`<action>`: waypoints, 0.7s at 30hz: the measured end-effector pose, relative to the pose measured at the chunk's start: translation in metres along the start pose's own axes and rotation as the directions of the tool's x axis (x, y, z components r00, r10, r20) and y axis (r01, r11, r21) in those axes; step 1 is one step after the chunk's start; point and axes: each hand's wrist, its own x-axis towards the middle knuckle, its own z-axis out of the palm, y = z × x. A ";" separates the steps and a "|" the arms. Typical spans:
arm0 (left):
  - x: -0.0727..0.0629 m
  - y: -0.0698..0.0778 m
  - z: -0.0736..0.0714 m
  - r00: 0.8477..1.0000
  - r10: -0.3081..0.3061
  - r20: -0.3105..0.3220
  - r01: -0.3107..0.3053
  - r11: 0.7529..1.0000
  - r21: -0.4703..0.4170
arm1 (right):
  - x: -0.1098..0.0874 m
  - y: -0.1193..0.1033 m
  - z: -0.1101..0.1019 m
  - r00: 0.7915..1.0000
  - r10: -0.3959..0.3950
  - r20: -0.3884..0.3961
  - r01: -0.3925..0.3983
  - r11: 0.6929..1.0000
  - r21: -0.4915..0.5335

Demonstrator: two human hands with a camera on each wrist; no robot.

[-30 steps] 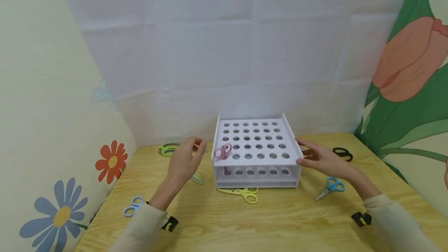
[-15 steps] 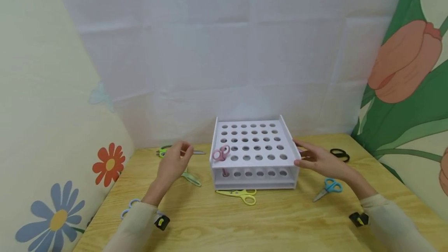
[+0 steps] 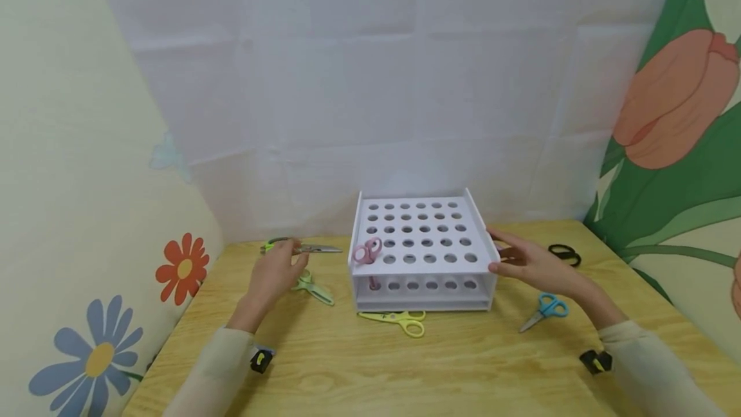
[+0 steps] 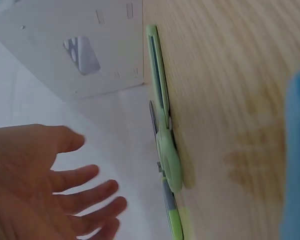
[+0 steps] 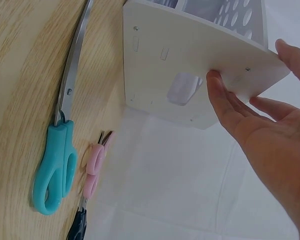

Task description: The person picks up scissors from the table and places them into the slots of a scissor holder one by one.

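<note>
A white rack with rows of round holes stands at the back of the table. Pink scissors sit upright in its front left hole. My right hand rests its fingertips against the rack's right side panel, around the cutout. Over the left part of the table my left hand holds nothing, fingers spread and loosely bent in the left wrist view. Below it lie pale green scissors, and behind them grey-and-green scissors, their handles partly hidden by the hand.
Yellow scissors lie in front of the rack. To the right are blue scissors and black-handled scissors; another pink pair shows in the right wrist view. A white cloth hangs behind the table.
My left hand has moved left, away from the rack, uncovering the pale green scissors; its sleeve now hides the light blue pair. My right hand stays at the rack's side.
</note>
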 end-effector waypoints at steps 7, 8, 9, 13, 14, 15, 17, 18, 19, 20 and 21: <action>0.000 -0.012 -0.002 0.979 -0.074 0.188 0.057 0.994 0.094 | 0.000 -0.002 0.001 1.000 -0.014 0.000 0.014 1.000 0.005; 0.001 -0.014 -0.001 0.977 -0.076 0.201 0.056 0.993 0.104 | 0.000 -0.002 0.001 1.000 -0.015 0.001 0.015 1.000 0.007; 0.001 -0.016 -0.001 0.975 -0.077 0.209 0.055 0.992 0.111 | -0.001 -0.002 0.001 1.000 -0.015 0.002 0.015 1.000 0.007; 0.001 -0.023 0.001 0.966 -0.083 0.245 0.051 0.990 0.132 | -0.001 -0.002 0.001 1.000 -0.014 0.002 0.014 1.000 0.003; 0.000 -0.024 0.001 0.964 -0.084 0.253 0.051 0.990 0.134 | -0.001 -0.002 0.001 1.000 -0.013 0.002 0.013 1.000 0.002; 0.000 -0.025 0.000 0.960 -0.090 0.264 0.058 0.990 0.128 | -0.001 -0.002 0.001 1.000 -0.014 0.002 0.014 1.000 0.001; -0.001 -0.027 0.001 0.956 -0.090 0.280 0.057 0.990 0.125 | -0.001 -0.002 0.001 1.000 -0.015 0.001 0.015 1.000 0.001; -0.001 -0.029 0.001 0.954 -0.089 0.287 0.056 0.991 0.122 | -0.001 -0.002 0.000 1.000 -0.016 0.001 0.016 1.000 0.002; -0.001 -0.030 0.001 0.952 -0.086 0.292 0.053 0.992 0.117 | -0.001 -0.002 0.001 1.000 -0.016 0.000 0.016 1.000 0.002; -0.002 -0.031 0.002 0.951 -0.082 0.299 0.050 0.992 0.113 | -0.001 -0.002 0.001 1.000 -0.016 0.001 0.016 1.000 0.005; -0.002 -0.031 0.002 0.949 -0.078 0.306 0.046 0.993 0.111 | -0.001 -0.002 0.001 1.000 -0.017 0.001 0.017 1.000 0.006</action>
